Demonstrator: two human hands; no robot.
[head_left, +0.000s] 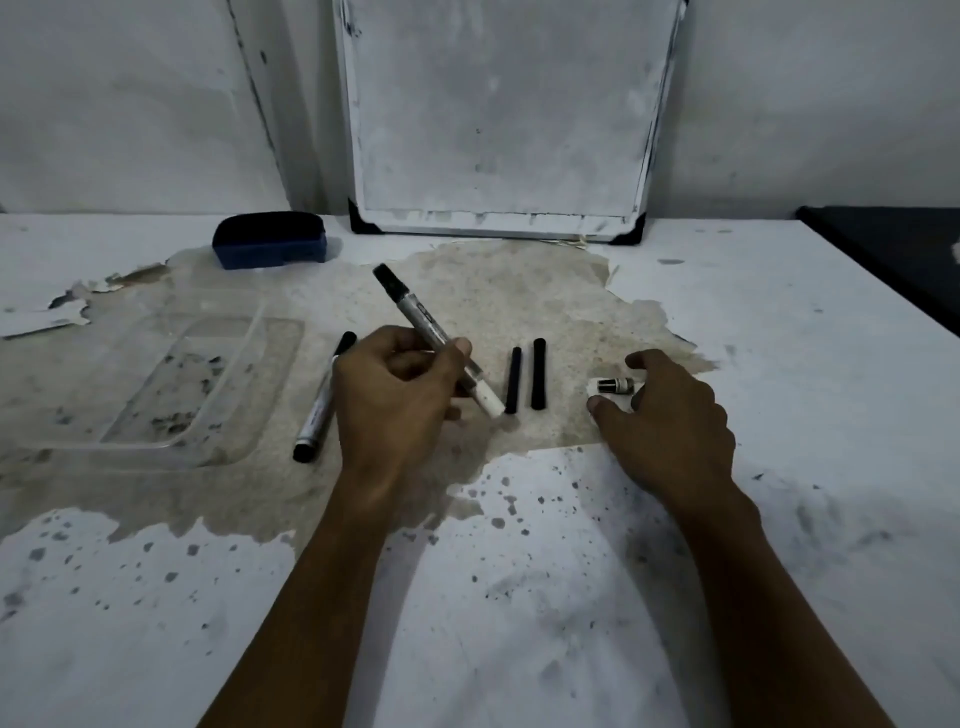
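Observation:
My left hand (400, 395) grips a whiteboard marker (415, 312) tilted up, its black cap pointing away to the left and its white rear end low near the table. Two black ink sticks (525, 380) lie side by side just right of it. My right hand (670, 415) is lowered over a small black-and-white marker end piece (615, 385), thumb and fingers curled around it and touching or nearly touching it. A second capped marker (324, 400) lies on the table left of my left hand.
A clear plastic tray (171, 384) lies at the left. A blue board eraser (270, 240) sits at the back left. A small whiteboard (498, 114) leans against the wall behind. The white table (779, 322) is worn and ink-spotted, with a dark edge at far right.

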